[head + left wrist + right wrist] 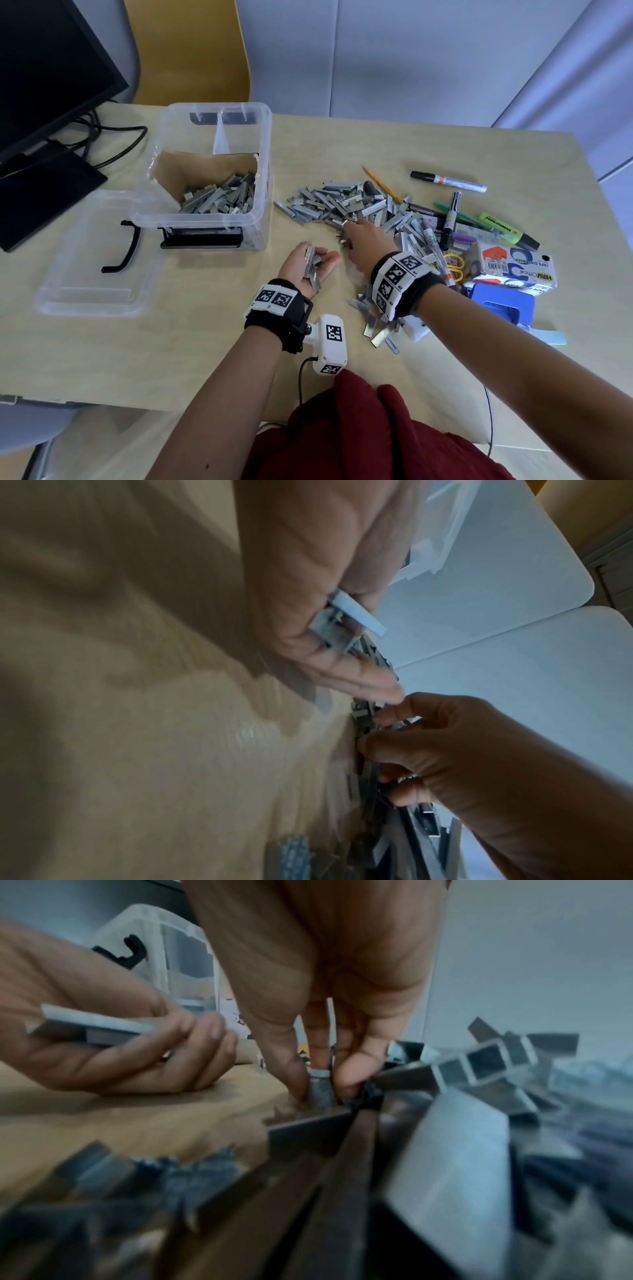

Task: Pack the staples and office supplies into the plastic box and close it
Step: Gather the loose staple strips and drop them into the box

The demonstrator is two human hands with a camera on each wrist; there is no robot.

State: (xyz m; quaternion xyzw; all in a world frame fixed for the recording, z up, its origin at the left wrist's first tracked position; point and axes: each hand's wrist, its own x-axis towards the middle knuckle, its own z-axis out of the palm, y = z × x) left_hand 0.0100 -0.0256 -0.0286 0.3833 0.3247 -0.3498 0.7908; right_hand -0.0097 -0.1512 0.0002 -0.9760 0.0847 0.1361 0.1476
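On the table (205, 342), a black monitor (51, 68) stood at ten o'clock and the loose clear lid (96, 274) lay at nine, just beside the open plastic box (205, 219), already part-filled with staples. The left hand (308, 270) lay palm up at the centre, fingers curled round a few staple strips (313, 265); tilted on the way to the box, they would likely slide off. The right hand (363, 240) pinched a small strip at the near edge of the staple pile (349, 205) at two o'clock; brittle strips could snap or scatter. Pens (448, 181) and a tape box (513, 267) lay at three. A yellow chair (191, 51) and pale walls stood behind
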